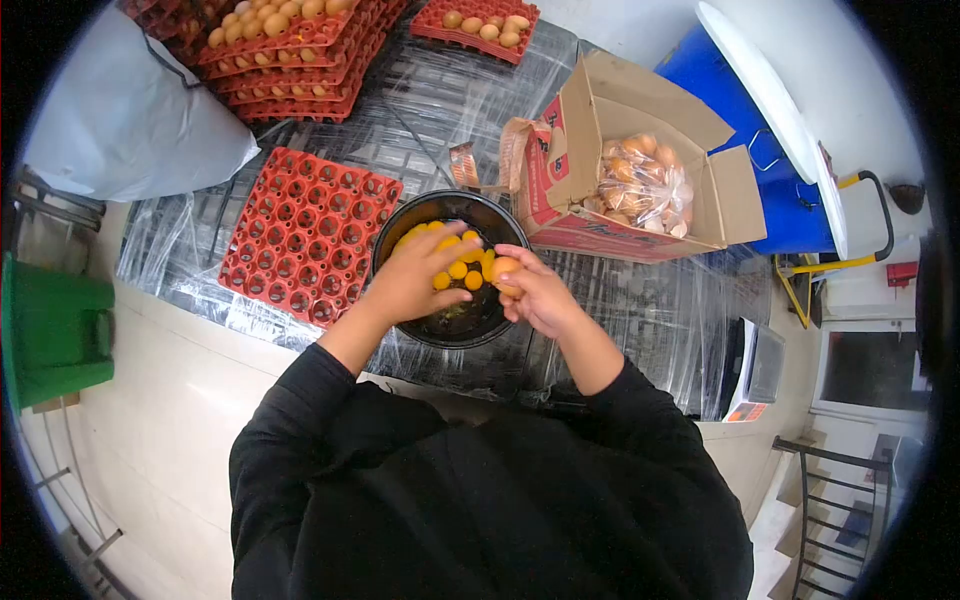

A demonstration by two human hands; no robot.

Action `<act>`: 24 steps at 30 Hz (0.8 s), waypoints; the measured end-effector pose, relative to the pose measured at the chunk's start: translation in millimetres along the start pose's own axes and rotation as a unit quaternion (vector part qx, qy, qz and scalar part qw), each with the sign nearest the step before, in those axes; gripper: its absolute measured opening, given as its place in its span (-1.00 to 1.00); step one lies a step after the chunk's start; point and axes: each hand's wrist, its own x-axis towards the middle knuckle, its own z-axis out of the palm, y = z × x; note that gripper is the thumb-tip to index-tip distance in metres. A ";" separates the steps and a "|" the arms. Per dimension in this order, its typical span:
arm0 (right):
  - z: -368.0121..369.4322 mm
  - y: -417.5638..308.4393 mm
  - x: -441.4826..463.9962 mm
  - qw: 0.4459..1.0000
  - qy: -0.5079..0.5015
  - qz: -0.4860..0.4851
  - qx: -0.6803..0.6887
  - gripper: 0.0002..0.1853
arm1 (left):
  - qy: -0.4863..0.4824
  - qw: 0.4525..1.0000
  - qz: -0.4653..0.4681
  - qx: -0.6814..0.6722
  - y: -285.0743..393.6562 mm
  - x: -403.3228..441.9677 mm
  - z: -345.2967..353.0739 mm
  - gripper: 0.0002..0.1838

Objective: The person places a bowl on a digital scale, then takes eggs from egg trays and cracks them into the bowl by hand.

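Note:
A black bowl (463, 337) stands on the plastic-wrapped table in front of me. Raw egg yolks (458, 270) and some clear egg white lie inside it. Over the bowl's left side is my left hand (422, 270), its fingers spread and holding nothing. My right hand (543, 295) is at the right rim, with its fingers closed round a brown egg (506, 268). Whether the shell is cracked cannot be made out. Part of the yolks is hidden under my left hand.
A red egg tray (300, 225) lies left of the bowl. Stacked trays of eggs (290, 75) and another egg tray (475, 28) are at the back. To the right stands an open cardboard box (560, 165) with a plastic bag of eggshells (645, 185). Behind it is a blue bin (735, 105).

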 end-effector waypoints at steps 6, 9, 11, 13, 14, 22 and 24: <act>20.4 5.5 21.5 0.996 -0.060 0.044 0.050 -0.68 | -0.008 0.988 -0.048 -0.145 4.5 -0.6 5.2 -0.55; 22.3 19.5 28.7 0.994 -0.069 0.049 0.066 -0.73 | -0.009 0.985 -0.055 -0.163 -1.2 -3.0 6.9 -0.57; 23.1 25.6 33.7 0.994 -0.060 0.052 0.075 -0.75 | -0.005 0.984 -0.055 -0.169 -7.6 -4.8 12.3 -0.58; 22.6 29.5 38.0 0.992 -0.069 0.060 0.082 -0.76 | -0.009 0.983 -0.063 -0.170 -13.4 -6.3 15.1 -0.59; 21.7 31.3 39.7 0.992 -0.072 0.063 0.086 -0.76 | -0.011 0.983 -0.066 -0.171 -15.4 -6.5 16.5 -0.60; 13.2 41.9 55.1 0.992 -0.091 0.076 0.051 -0.78 | -0.041 0.980 -0.115 -0.160 -27.7 -7.7 25.5 -0.56; 13.6 43.3 56.6 0.994 -0.083 0.074 0.023 -0.77 | -0.061 0.982 -0.111 -0.137 -30.1 -6.7 24.1 -0.57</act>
